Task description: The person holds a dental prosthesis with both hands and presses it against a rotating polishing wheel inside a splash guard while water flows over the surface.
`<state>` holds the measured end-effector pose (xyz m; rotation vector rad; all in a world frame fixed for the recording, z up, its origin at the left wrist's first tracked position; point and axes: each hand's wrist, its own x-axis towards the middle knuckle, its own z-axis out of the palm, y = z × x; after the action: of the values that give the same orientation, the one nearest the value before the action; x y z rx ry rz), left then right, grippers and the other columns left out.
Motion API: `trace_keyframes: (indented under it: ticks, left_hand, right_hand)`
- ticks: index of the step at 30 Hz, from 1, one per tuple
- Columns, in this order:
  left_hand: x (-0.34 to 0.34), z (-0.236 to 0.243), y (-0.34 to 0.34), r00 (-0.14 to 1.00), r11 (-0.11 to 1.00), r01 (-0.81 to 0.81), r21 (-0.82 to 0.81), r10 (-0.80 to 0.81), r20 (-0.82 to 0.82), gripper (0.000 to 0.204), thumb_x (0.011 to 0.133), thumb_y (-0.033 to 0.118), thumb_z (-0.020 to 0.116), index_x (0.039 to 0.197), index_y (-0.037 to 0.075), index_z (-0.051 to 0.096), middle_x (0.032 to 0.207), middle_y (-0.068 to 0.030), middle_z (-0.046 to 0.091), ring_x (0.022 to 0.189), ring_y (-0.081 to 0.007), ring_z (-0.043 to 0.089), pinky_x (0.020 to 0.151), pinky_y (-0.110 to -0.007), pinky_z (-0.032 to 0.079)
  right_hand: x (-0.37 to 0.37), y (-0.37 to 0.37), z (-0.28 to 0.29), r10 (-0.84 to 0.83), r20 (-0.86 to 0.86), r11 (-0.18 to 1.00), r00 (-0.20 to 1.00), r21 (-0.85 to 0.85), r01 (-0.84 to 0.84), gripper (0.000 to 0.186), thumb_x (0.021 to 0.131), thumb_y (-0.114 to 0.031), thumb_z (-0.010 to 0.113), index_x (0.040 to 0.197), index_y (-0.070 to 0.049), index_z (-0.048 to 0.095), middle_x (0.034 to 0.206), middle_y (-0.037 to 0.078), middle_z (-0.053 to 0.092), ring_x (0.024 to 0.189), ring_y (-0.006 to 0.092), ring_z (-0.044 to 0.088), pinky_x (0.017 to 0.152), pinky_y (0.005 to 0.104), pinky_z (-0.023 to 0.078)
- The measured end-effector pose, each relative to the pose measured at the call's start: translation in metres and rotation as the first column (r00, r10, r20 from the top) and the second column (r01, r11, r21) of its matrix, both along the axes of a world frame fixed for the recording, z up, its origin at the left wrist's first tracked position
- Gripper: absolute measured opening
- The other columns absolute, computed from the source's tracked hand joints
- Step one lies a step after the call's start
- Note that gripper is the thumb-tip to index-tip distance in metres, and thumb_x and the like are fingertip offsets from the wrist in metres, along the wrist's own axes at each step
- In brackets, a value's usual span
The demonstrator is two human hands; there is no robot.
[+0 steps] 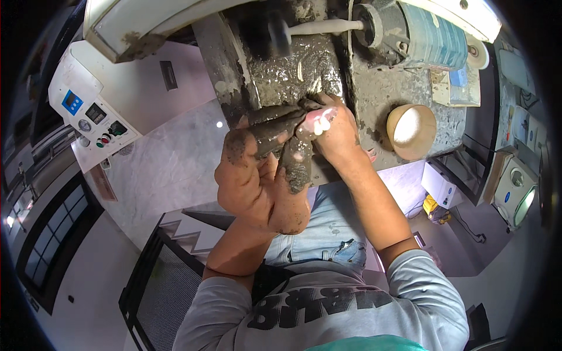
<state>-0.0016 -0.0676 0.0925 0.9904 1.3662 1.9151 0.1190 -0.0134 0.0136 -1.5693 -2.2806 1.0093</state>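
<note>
Pale marbled floor [167,164] left of centre, small bright glint [219,124] on it; pale wall [96,275] at lower left with a black-framed, multi-pane window [55,225]. Black-framed mesh panel [161,298] at lower left of centre, white control cabinet [143,76] at upper left. White unit [508,190] at right edge, one side glowing; far-left lamp-like bright spot [10,221], surroundings blurred.

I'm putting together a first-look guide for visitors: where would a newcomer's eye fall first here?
Probably on the glossy pink piece with white, tooth-like parts, held at upper centre between the mud-streaked left hand and the right hand. Next might come the wet grey sludge just beyond the hands, then the blurred dark wheel on its pale shaft near the top edge.
</note>
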Motion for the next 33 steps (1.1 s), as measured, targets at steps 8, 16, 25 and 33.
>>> trace_keyframes:
  ticks: [8, 16, 25, 33]
  left_hand:
    - [0.001, 0.014, -0.004, 0.993, 0.991, 0.11, -0.079, -0.113, -0.034, 0.029, 0.082, -0.006, 0.054, 0.109, -0.016, 0.052, 0.115, -0.0272, 0.055, 0.105, -0.0284, 0.058, 0.094, -0.034, 0.044]
    - [0.004, 0.002, 0.001, 0.997, 0.997, 0.075, 0.012, -0.076, 0.015, 0.03, 0.083, -0.006, 0.055, 0.111, -0.015, 0.052, 0.113, -0.0256, 0.057, 0.101, -0.0258, 0.06, 0.092, -0.032, 0.045]
    - [0.004, 0.0, 0.009, 0.954, 0.997, 0.071, 0.003, -0.069, 0.293, 0.03, 0.083, -0.004, 0.065, 0.111, -0.009, 0.055, 0.109, -0.0144, 0.062, 0.098, -0.0175, 0.06, 0.089, -0.027, 0.046]
    - [0.002, 0.0, 0.008, 0.942, 0.992, 0.106, -0.072, -0.077, 0.327, 0.028, 0.08, -0.005, 0.05, 0.108, -0.011, 0.049, 0.105, -0.0202, 0.059, 0.097, -0.0255, 0.059, 0.094, -0.038, 0.045]
  right_hand:
    - [0.007, -0.001, -0.015, 0.065, -0.034, 0.996, 0.997, 0.071, -0.063, 0.024, 0.077, -0.001, 0.052, 0.096, 0.001, 0.067, 0.096, 0.022, 0.062, 0.091, 0.0382, 0.061, 0.082, 0.043, 0.05]
    - [0.01, -0.002, -0.016, 0.037, -0.075, 0.999, 0.997, 0.01, -0.036, 0.026, 0.076, 0.001, 0.051, 0.097, 0.002, 0.066, 0.092, 0.023, 0.062, 0.088, 0.0385, 0.061, 0.079, 0.0436, 0.05]
    - [0.014, 0.0, -0.018, -0.029, -0.124, 0.997, 0.992, 0.064, 0.037, 0.032, 0.068, 0.006, 0.054, 0.098, 0.003, 0.065, 0.09, 0.024, 0.062, 0.086, 0.041, 0.061, 0.077, 0.0446, 0.049]
    - [0.015, 0.003, -0.009, -0.038, -0.16, 0.997, 0.986, 0.065, 0.049, 0.033, 0.065, 0.008, 0.059, 0.097, 0.003, 0.064, 0.09, 0.024, 0.061, 0.086, 0.0414, 0.06, 0.077, 0.0441, 0.049]
